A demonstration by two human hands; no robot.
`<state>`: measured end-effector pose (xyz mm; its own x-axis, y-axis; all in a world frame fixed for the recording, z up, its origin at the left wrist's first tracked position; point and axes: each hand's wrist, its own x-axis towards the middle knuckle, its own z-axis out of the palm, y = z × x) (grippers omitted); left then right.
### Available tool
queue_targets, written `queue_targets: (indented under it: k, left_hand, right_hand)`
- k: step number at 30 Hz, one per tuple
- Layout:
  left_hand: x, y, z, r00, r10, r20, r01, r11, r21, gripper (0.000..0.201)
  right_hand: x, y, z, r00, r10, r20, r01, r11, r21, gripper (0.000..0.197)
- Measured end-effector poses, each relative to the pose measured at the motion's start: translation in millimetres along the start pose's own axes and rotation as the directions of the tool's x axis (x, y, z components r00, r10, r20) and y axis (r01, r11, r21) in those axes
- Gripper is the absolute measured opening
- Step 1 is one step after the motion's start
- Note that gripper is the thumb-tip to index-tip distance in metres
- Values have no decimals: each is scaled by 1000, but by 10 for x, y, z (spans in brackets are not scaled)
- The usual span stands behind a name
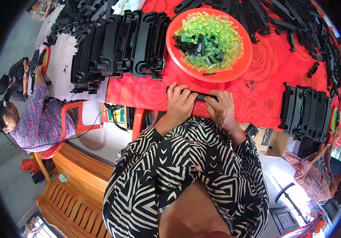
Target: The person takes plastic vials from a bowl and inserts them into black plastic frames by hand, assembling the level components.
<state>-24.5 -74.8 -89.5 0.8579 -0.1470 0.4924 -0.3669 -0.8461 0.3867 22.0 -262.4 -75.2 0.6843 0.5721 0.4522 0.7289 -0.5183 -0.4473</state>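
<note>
At the near edge of the red table, my left hand [180, 103] and my right hand [221, 108] hold a long, narrow black plastic strip [200, 97] between them. Fingers of both hands curl over it, so much of the strip is hidden. Just beyond my hands stands a round red-orange plate [220, 78]. It is heaped with small translucent yellow-green pieces [222, 33], with some small black pieces [185, 47] among them on the left side.
Black plastic strips [115, 43] stand in a row to the left, and another row [306, 113] lies at the right. Loose black parts [285, 20] pile up far right. A wooden bench [75, 190] is behind me at left. People sit on both sides.
</note>
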Motion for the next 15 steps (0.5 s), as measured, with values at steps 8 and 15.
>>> queue_targets:
  k: [8,15]
  left_hand:
    - [22,-8,4,1000,19,-20,-21,997,-68,24]
    - [29,-48,0,999,48,-4,-48,990,-129,24]
  right_hand:
    - [-12,2,36,997,38,-66,-34,998,55,20]
    - [-20,2,45,998,29,-56,-28,1000,13,22]
